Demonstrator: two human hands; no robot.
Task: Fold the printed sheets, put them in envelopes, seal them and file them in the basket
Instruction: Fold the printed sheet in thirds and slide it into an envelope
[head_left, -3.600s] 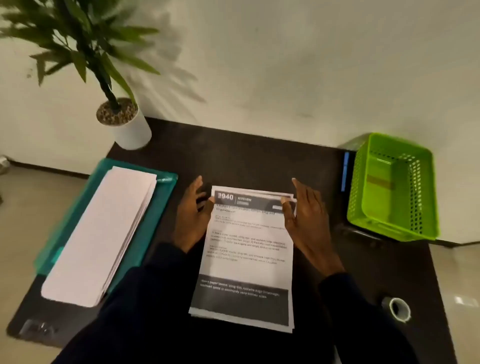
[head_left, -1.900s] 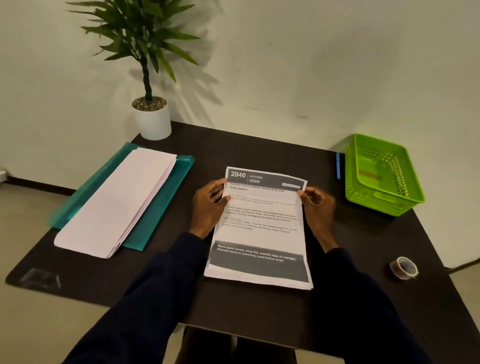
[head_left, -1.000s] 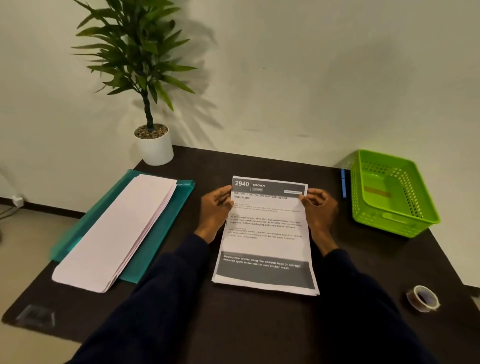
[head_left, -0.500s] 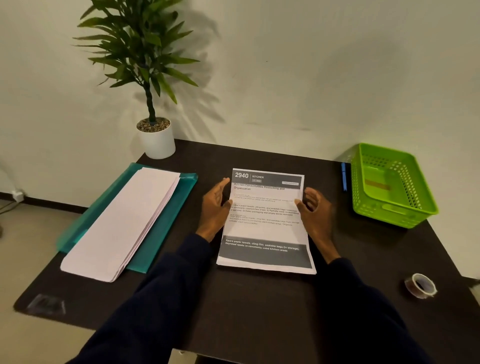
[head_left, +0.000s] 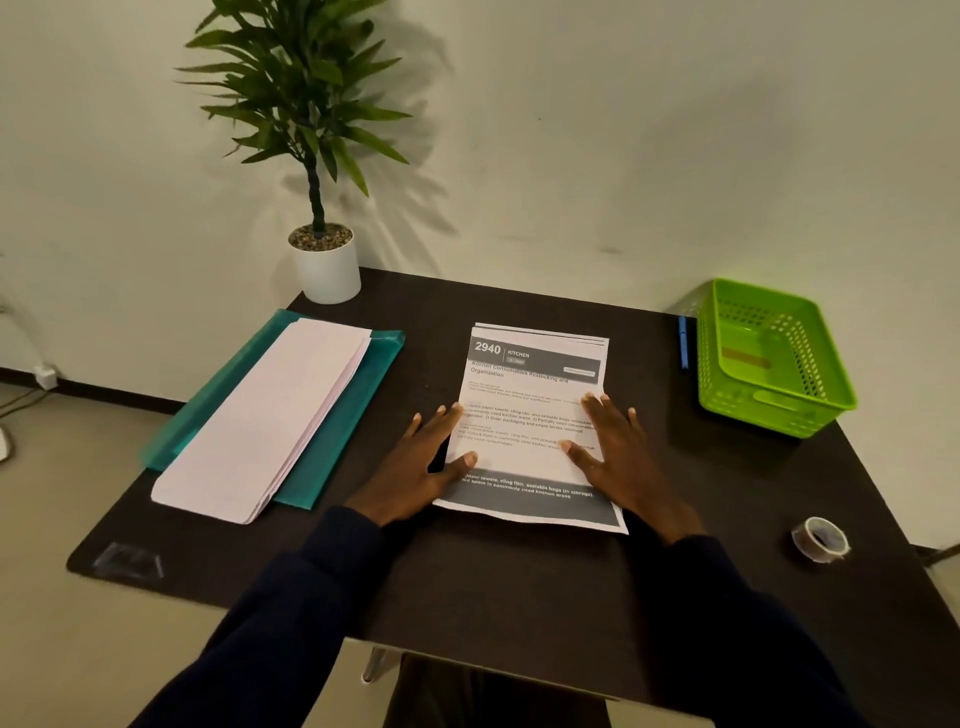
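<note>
A stack of printed sheets (head_left: 530, 395), headed "2940 KITCHEN", lies flat in the middle of the dark table (head_left: 519, 582). My left hand (head_left: 421, 467) lies flat beside the stack's left edge, thumb on the paper. My right hand (head_left: 618, 452) rests flat on the right half of the top sheet, fingers straight. A pile of white envelopes (head_left: 270, 415) lies on a teal folder (head_left: 343, 431) at the left. The green basket (head_left: 774, 410) stands at the back right; a brownish envelope shows inside it.
A potted plant (head_left: 324, 265) stands at the back left corner by the wall. A blue pen (head_left: 683, 343) lies beside the basket's left side. A tape roll (head_left: 820, 539) sits near the right front edge. A clear plastic piece (head_left: 127, 561) lies at the front left corner.
Both hands let go of the stack's upper corners, slid down toward me and now lie flat with straight fingers. The stack has settled flat on the table.
</note>
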